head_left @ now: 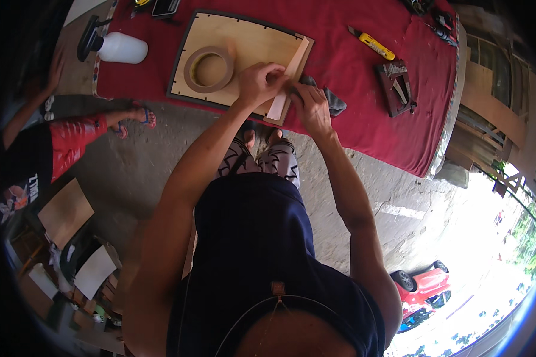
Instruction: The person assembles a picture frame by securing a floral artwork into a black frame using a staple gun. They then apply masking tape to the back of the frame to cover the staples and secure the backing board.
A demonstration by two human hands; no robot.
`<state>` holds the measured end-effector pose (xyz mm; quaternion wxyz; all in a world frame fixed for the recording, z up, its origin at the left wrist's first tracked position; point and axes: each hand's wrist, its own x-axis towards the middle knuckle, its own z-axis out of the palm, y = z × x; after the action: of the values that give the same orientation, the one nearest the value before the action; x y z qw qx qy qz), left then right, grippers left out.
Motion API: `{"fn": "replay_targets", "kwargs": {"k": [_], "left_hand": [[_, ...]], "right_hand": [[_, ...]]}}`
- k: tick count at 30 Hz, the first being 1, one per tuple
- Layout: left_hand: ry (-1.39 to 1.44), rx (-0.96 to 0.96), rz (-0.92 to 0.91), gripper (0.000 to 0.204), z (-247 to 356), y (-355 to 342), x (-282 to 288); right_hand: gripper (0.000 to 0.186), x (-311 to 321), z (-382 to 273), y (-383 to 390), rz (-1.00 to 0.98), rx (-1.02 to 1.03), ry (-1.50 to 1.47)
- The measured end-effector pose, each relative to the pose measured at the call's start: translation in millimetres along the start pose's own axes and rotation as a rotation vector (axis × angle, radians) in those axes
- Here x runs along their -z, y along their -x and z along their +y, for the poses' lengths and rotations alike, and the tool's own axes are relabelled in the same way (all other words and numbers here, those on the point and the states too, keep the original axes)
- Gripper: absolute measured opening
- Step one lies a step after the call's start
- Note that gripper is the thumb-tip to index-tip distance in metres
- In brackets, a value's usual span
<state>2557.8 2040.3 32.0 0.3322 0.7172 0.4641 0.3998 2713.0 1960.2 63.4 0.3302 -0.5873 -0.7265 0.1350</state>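
A dark-edged picture frame (187, 56) lies back side up at the near edge of the red-covered table, its pale wooden backing showing. Along its right side runs a long strip of light brown tape (294, 64). My left hand (262, 84) is curled closed, with its fingertips at the middle of this strip. From the right, my right hand (312, 106) pinches at the strip and the frame's edge; its fingertips are partly hidden. On the backing, left of my left hand, rests a wide roll of brown tape (192, 69). A grey cloth (336, 103) lies beside my right hand.
The red tablecloth (357, 128) also bears a yellow utility knife (376, 46), a dark red stapler-like tool (396, 89) and a white spray bottle (122, 47). A person in red shorts (71, 143) is at the left. Boards (67, 211) stand at lower left.
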Motion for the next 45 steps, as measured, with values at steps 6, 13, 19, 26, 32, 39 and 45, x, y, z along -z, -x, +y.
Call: {"fn": "replay_targets", "kwargs": {"k": [6, 13, 19, 26, 32, 39, 45], "left_hand": [[0.035, -0.001, -0.003, 0.016, 4, -1, 3], [-0.012, 0.033, -0.056, 0.02, 3, 4, 8], [0.141, 0.02, 0.028, 0.019, 1, 6, 9], [0.069, 0.032, 0.04, 0.024, 3, 0, 6], [0.1, 0.059, 0.074, 0.025, 0, -1, 10], [0.151, 0.076, 0.036, 0.021, 3, 5, 9], [0.211, 0.109, 0.1, 0.023, -6, 4, 8]], "right_hand": [[0.008, -24, -5, 0, 0.006, -0.067, 0.202], [0.005, -32, 24, -38, 0.013, -0.088, 0.326], [0.006, -20, 57, -93, 0.048, -0.017, 0.358], [0.008, -24, 69, -91, 0.069, 0.003, 0.329], [0.02, -24, -40, 29, -0.168, -0.014, 0.18], [0.007, -14, 43, -67, -0.144, 0.011, 0.283], [0.008, -30, 3, 0, -0.1, 0.139, 0.068]]}}
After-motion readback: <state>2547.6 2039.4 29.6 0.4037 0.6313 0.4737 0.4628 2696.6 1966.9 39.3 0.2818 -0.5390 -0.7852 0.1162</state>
